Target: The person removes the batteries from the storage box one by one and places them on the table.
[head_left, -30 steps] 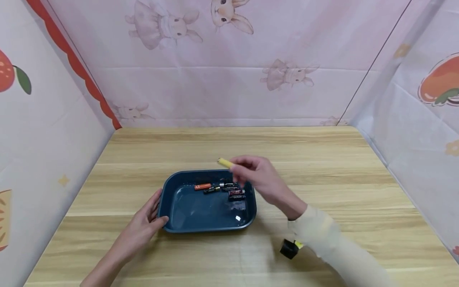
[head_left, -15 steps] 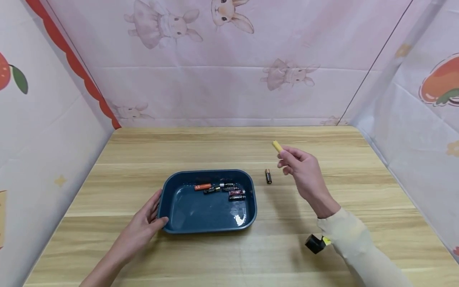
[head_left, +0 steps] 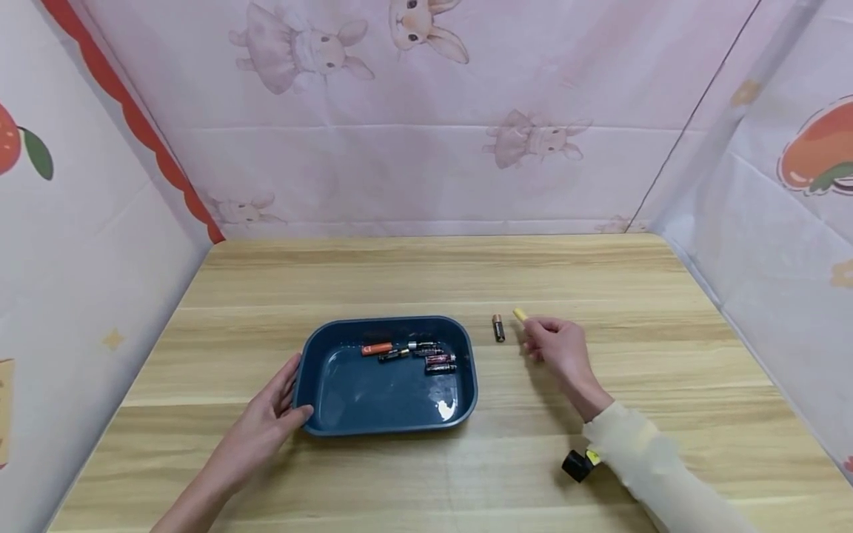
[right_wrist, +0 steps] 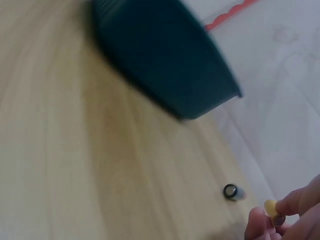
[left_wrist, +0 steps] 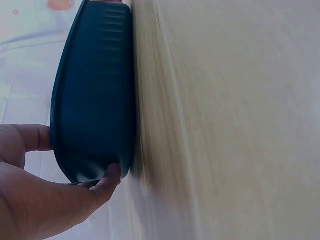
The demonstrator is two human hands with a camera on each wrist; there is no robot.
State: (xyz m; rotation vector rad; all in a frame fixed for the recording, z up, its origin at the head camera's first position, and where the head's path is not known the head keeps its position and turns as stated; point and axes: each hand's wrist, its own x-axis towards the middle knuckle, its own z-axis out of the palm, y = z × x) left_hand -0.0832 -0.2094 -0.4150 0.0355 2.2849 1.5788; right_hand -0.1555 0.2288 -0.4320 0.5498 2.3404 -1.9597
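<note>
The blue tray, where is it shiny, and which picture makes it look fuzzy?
Head view: white glare inside the tray, near its front right corner; left wrist view: dim and bluish, tray edges fairly clear; right wrist view: the tray looks blurred.

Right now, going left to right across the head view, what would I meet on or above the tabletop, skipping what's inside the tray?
Left hand, dark blue tray, black-and-copper battery, yellow battery, right hand, cream sleeve.

Left hand (head_left: pixel 263 420) gripping, thumb (head_left: pixel 296 417) apart from fingers (head_left: pixel 283 375); right hand (head_left: pixel 561 352) pinching, forearm (head_left: pixel 660 466) sleeved.
</note>
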